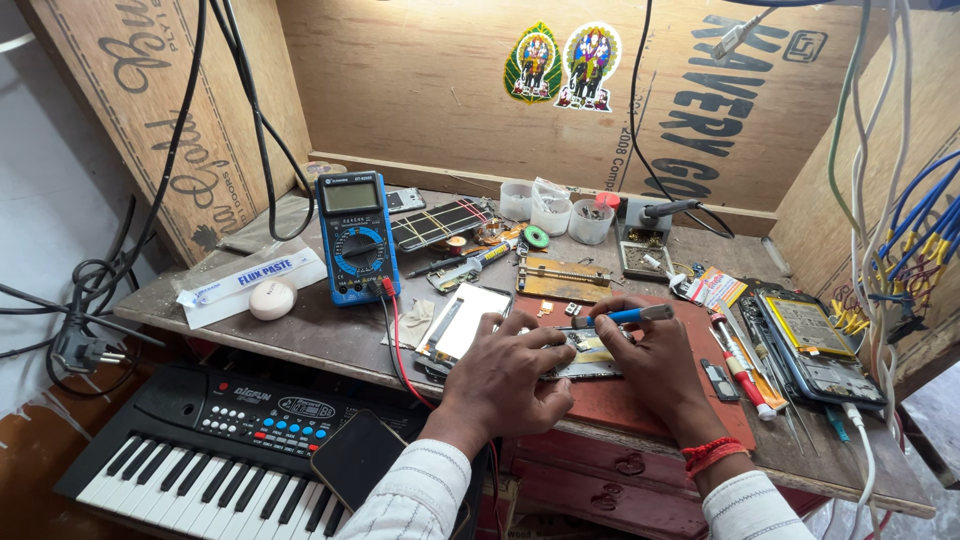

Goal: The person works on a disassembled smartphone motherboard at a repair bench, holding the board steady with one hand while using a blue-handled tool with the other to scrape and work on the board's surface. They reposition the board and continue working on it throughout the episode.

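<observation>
Pinning phone (585,355) flat, left hand (505,378) fingers pressing together, right hand (650,360) fingers gripping screwdriver (622,317), multimeter (355,238) at ten o'clock.

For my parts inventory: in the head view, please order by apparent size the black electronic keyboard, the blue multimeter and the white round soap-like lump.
Largest to smallest:
1. Black electronic keyboard, though nearer the camera.
2. Blue multimeter.
3. White round lump.

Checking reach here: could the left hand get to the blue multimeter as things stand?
Probably yes. The left hand rests on the opened phone, and the blue multimeter stands up-left of it; only the loose screen panel and its red lead lie between.
</observation>
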Tool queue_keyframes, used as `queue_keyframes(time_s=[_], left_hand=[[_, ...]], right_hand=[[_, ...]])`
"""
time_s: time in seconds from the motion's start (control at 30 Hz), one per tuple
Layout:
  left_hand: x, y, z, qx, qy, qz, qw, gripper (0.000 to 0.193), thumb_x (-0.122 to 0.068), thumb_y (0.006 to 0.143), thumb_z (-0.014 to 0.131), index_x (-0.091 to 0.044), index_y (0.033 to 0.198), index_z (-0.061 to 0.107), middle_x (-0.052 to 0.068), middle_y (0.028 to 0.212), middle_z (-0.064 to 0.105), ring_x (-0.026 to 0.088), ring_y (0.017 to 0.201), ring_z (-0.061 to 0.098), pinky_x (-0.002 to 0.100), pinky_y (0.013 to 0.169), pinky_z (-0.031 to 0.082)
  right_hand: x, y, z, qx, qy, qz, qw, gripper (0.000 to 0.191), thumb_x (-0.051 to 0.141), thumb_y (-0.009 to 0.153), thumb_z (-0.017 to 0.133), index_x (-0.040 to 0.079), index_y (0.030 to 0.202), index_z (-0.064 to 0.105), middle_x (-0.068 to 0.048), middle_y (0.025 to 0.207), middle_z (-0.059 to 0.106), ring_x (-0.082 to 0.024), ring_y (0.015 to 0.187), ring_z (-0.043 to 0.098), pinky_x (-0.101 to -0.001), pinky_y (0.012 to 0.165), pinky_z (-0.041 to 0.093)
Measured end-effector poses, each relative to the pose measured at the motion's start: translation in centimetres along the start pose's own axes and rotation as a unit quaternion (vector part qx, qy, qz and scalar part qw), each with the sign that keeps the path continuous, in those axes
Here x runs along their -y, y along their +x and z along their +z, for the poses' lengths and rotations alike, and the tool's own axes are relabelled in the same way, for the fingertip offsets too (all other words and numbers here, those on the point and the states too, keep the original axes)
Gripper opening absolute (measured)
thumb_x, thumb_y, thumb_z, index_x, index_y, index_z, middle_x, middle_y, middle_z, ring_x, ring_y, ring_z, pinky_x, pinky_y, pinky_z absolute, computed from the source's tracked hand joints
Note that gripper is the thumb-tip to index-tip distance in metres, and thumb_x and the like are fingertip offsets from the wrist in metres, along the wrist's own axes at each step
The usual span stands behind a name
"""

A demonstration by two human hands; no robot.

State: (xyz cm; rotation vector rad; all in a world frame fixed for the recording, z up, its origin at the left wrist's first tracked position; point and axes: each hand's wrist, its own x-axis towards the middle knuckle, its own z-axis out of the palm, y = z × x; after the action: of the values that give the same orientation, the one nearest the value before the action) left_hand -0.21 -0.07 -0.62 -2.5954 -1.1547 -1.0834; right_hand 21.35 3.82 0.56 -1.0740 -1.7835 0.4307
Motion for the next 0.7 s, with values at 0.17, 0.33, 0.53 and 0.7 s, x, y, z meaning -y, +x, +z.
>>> queue_keyframes(time_s=[0.17,0.33,0.53,0.7], left_hand=[[-0.1,0.0,0.1,-0.001,0.006,0.008,1.0,0.037,-0.036,0.08,0.066,-0.015,0.108,0.078,0.003,0.121,0.072,0.025,0.116,0.058,0.044,0.102,0.038],[0.0,0.0,0.1,0.014,0.011,0.003,1.0,0.04,-0.036,0.081,0.066,-0.015,0.112,0.078,0.002,0.122,0.072,0.023,0.115,0.059,0.043,0.102,0.038],[0.0,0.0,-0.1,0.004,0.005,0.008,1.0,0.041,-0.036,0.08,0.066,-0.015,0.113,0.078,0.002,0.12,0.072,0.023,0.115,0.059,0.043,0.102,0.038],[-0.1,0.1,-0.1,0.026,0.004,-0.011,1.0,0.04,-0.036,0.081,0.066,-0.015,0.112,0.078,0.002,0.121,0.072,0.024,0.115,0.058,0.042,0.102,0.038]], right_hand=[[0.7,0.0,-0.1,0.006,-0.032,0.032,0.999,0.018,0.022,0.091,0.069,0.007,0.098,0.076,0.001,0.075,0.075,-0.007,0.068,0.065,-0.0273,0.058,0.051],[0.1,0.0,-0.4,-0.038,0.019,0.057,0.997,0.017,0.02,0.094,0.066,0.004,0.092,0.072,-0.001,0.076,0.075,-0.007,0.066,0.062,-0.0274,0.058,0.049],[-1.1,0.0,-0.2,-0.012,-0.014,0.046,0.999,0.018,0.02,0.092,0.068,0.003,0.087,0.073,-0.005,0.068,0.071,-0.008,0.064,0.065,-0.0282,0.058,0.05],[-1.2,0.1,-0.3,-0.066,-0.056,0.078,0.993,0.019,0.02,0.092,0.067,0.003,0.089,0.074,-0.006,0.066,0.07,-0.011,0.06,0.065,-0.0305,0.055,0.048]])
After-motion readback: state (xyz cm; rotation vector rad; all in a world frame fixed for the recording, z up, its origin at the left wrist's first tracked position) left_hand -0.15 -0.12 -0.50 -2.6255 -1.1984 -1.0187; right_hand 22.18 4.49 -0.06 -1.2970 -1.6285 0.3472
